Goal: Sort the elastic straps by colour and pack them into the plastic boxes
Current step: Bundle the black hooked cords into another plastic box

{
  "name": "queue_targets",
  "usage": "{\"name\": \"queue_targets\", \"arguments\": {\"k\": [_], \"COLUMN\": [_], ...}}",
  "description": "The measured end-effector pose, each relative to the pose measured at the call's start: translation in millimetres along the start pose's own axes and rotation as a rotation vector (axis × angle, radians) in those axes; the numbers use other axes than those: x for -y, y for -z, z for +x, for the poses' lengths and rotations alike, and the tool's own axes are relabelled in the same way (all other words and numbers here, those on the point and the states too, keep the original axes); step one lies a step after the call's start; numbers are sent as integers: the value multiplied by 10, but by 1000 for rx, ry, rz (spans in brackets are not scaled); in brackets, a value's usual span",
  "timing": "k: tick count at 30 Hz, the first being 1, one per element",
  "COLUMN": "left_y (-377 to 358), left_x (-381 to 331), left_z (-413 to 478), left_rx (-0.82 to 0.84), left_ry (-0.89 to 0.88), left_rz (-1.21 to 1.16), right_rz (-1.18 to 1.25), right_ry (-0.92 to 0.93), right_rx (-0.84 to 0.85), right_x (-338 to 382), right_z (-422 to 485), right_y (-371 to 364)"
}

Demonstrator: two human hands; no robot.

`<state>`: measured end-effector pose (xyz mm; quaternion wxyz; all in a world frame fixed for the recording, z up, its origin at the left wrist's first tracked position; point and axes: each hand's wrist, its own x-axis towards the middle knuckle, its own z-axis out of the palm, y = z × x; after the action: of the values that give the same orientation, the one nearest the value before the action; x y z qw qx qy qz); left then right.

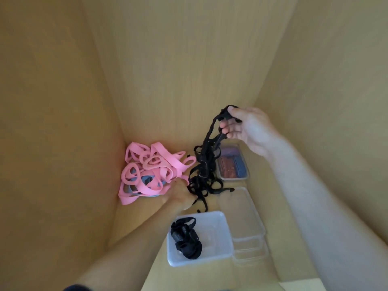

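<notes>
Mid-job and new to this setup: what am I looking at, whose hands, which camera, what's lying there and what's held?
No machine here: these are a person's two bare hands, seen from one wide-angle camera worn on the head, looking down. The right hand pinches the raised top of a tangle of black straps; the left hand is at its lower end, grip unclear. On the wooden surface lie pink straps and plastic boxes: a white box holding a black bundle, empty-looking clear boxes, and a far box with reddish and blue straps.
</notes>
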<state>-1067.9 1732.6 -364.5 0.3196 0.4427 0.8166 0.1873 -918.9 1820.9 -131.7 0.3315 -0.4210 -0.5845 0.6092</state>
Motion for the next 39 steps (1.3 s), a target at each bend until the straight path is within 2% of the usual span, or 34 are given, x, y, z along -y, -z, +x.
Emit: {"name": "queue_targets", "arguments": {"k": [3, 5, 12, 15, 17, 20, 22, 28, 33, 37, 39], "left_y": [-40, 11, 644, 956, 1106, 1238, 1275, 1211, 941, 1062, 1248], "left_x": [10, 5, -198, -383, -466, -512, -530, -845, -1290, -1444, -1420], "left_z": [102, 144, 162, 141, 151, 123, 87, -235, -355, -209, -146], "left_rx": [-29, 28, 84, 59, 7, -41, -33, -98, -86, -156, -129], "left_ry": [-33, -23, 21, 18, -27, -97, -94, -198, -110, -216, -270], "left_rz": [177, 154, -468, -634, -543, -166, -46, -281, -409, -441, -465], "right_rz": [69, 42, -26, -22, -20, 1, 30, 152, 306, 358, 356], "right_ry": [22, 29, -1, -6, -3, 24, 53, 142, 191, 271, 306], "right_rx": [-30, -41, -75, -90, -84, -69, -65, -43, -98, -125, -150], "right_x": [98, 110, -56, -89, -91, -13, 86, 386, 642, 829, 886], "right_z": [-4, 1, 41, 78, 98, 112, 113, 81, 19, -53, -74], "right_y": [84, 124, 142, 130, 115, 91, 76, 52, -15, -2, 81]}}
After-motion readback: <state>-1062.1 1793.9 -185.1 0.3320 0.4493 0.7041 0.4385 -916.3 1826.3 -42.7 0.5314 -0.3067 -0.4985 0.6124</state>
